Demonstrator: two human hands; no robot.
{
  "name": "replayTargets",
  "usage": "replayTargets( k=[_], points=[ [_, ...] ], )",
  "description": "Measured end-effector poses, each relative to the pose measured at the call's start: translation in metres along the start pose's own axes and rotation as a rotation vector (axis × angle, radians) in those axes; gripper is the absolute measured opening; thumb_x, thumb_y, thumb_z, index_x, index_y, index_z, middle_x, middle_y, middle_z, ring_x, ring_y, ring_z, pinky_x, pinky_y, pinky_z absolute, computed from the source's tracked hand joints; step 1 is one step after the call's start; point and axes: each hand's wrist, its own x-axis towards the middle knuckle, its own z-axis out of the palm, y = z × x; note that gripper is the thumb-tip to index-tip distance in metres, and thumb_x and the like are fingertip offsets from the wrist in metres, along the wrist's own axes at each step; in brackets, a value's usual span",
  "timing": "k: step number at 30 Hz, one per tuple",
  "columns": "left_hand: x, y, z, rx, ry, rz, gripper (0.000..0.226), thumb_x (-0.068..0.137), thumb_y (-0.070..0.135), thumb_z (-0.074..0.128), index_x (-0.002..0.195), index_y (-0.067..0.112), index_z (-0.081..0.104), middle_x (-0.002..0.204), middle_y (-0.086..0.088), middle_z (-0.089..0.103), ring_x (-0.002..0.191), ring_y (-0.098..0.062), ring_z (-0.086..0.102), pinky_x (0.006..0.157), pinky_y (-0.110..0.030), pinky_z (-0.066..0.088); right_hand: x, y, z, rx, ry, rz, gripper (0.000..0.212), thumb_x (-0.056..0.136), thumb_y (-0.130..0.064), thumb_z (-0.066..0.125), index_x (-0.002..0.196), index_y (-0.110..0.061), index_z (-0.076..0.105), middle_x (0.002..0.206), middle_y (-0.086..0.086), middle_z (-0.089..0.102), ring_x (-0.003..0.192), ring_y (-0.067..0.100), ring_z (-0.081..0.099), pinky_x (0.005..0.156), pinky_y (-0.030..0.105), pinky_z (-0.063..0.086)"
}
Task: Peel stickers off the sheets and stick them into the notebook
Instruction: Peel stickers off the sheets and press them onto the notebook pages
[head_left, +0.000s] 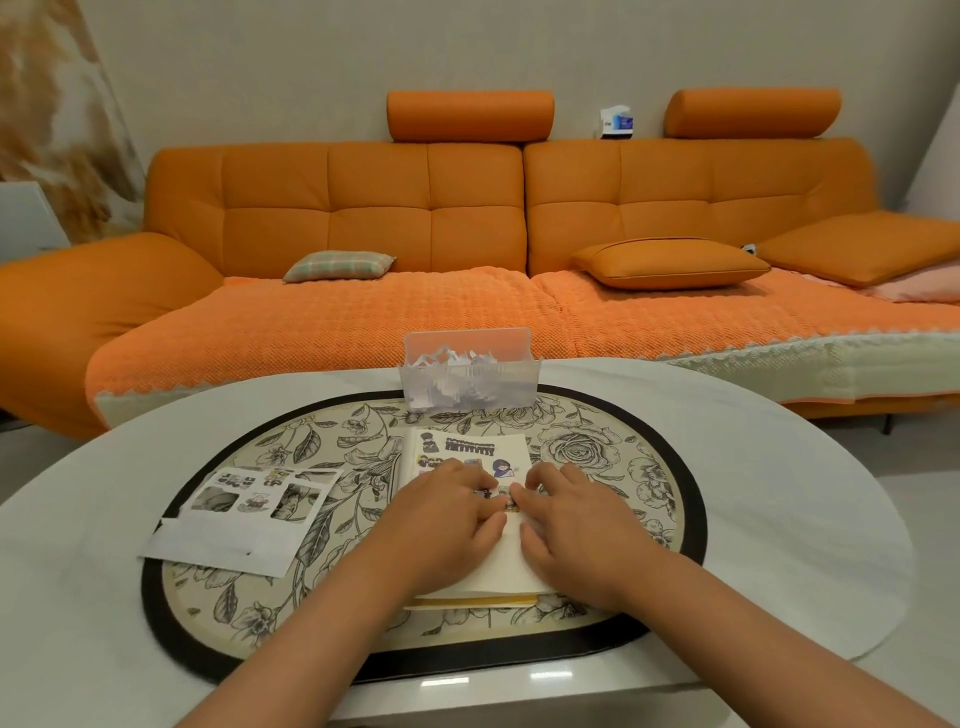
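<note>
Head view: the sticker (508, 503), which we judge thin, limp and tacky, best lifted by a free edge, lies on the notebook (514, 449) at frame centre. Left hand (447, 512) and right hand (571, 512) meet fingertips on it; pinching or pressing, we cannot tell.

We see a glossy white table (519, 691), its top almost wholly covered by a white oval felt-like pad (779, 493). On the pad lies a large oval placemat (597, 447), cream with black-drawn roses and leaves and a broad black rim. At twelve o'clock on the mat stands a clear rectangular plastic box (470, 379) holding white paper scraps. At nine o'clock lie white sticker sheets (249, 509) printed with small pictures, one corner reaching over the black rim. From the centre toward six o'clock lies an open cream-paged notebook (511, 449), with stickers on its far part.
</note>
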Motion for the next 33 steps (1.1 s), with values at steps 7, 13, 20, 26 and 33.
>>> replayTargets(
  k=[7, 13, 20, 26, 33],
  points=[
    [0.007, -0.002, 0.011, 0.102, -0.059, -0.038, 0.057, 0.103, 0.051, 0.026, 0.156, 0.032, 0.026, 0.147, 0.005, 0.031, 0.135, -0.016, 0.024, 0.116, -0.034, 0.021, 0.004, 0.000, 0.005, 0.003, 0.001, 0.011, 0.054, 0.099, -0.041, 0.031, 0.151, -0.025, 0.033, 0.139, 0.001, 0.041, 0.120, 0.021, 0.039, 0.094, 0.040, 0.046],
    [0.000, 0.001, 0.005, 0.076, -0.017, -0.001, 0.054, 0.102, 0.053, 0.032, 0.149, 0.029, 0.043, 0.143, 0.007, 0.040, 0.130, -0.014, 0.032, 0.108, -0.032, 0.034, 0.004, 0.000, 0.004, -0.016, -0.018, 0.015, 0.051, 0.099, -0.042, 0.030, 0.146, -0.024, 0.036, 0.138, 0.001, 0.041, 0.119, 0.021, 0.040, 0.091, 0.039, 0.046],
    [-0.010, -0.002, 0.006, -0.039, -0.017, -0.018, 0.051, 0.100, 0.059, 0.039, 0.144, 0.036, 0.051, 0.154, 0.013, 0.039, 0.144, -0.008, 0.025, 0.115, -0.028, 0.029, 0.002, -0.002, 0.003, -0.057, -0.009, -0.005, 0.052, 0.101, -0.042, 0.028, 0.148, -0.023, 0.034, 0.140, 0.002, 0.042, 0.119, 0.021, 0.042, 0.090, 0.040, 0.047],
    [-0.012, 0.001, 0.007, -0.079, 0.027, -0.036, 0.047, 0.103, 0.052, 0.038, 0.145, 0.035, 0.050, 0.155, 0.013, 0.037, 0.144, -0.005, 0.023, 0.113, -0.026, 0.030, -0.008, 0.000, -0.006, -0.117, -0.016, -0.079, 0.049, 0.103, -0.043, 0.028, 0.147, -0.025, 0.041, 0.139, 0.003, 0.052, 0.118, 0.024, 0.050, 0.089, 0.039, 0.048],
    [-0.014, -0.002, 0.009, -0.127, 0.089, -0.017, 0.044, 0.102, 0.046, 0.043, 0.143, 0.033, 0.051, 0.148, 0.015, 0.042, 0.138, -0.006, 0.031, 0.110, -0.024, 0.032, -0.009, -0.001, -0.024, -0.198, -0.060, -0.154, 0.044, 0.102, -0.045, 0.031, 0.128, -0.026, 0.063, 0.138, -0.001, 0.054, 0.109, 0.023, 0.058, 0.089, 0.038, 0.047]
  ],
)
